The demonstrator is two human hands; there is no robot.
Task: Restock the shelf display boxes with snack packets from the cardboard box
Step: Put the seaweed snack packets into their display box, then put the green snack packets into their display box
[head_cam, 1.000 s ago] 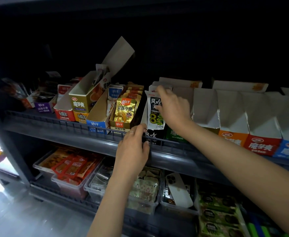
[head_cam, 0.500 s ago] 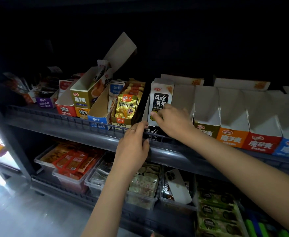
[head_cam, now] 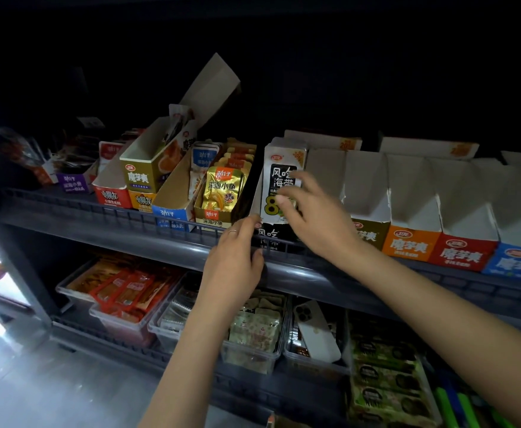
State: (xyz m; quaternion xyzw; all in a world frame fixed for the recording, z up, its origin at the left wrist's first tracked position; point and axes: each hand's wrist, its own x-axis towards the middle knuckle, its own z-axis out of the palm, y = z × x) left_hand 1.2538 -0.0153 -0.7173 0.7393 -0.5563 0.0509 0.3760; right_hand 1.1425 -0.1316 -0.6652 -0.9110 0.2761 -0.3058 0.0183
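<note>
White-and-black snack packets [head_cam: 281, 174] stand upright in a black display box [head_cam: 268, 236] at the middle of the upper shelf. My right hand [head_cam: 311, 217] is in front of the front packet, its fingers spread and loosely bent, fingertips at the packet's face. Whether they touch it I cannot tell. My left hand [head_cam: 234, 261] holds the front left corner of the black box at the shelf rail, a ring on one finger. The cardboard box is out of view.
Gold fish-snack packets [head_cam: 222, 193] fill the box to the left. A row of white-walled display boxes [head_cam: 407, 193] with green, orange, red and blue fronts stands to the right. The lower shelf holds clear tubs of packets [head_cam: 123, 291] and a white phone [head_cam: 314, 329].
My right hand has let go of the packets after seating them in the black box, and now hovers open in front of them. The left hand has stayed on the box corner.
</note>
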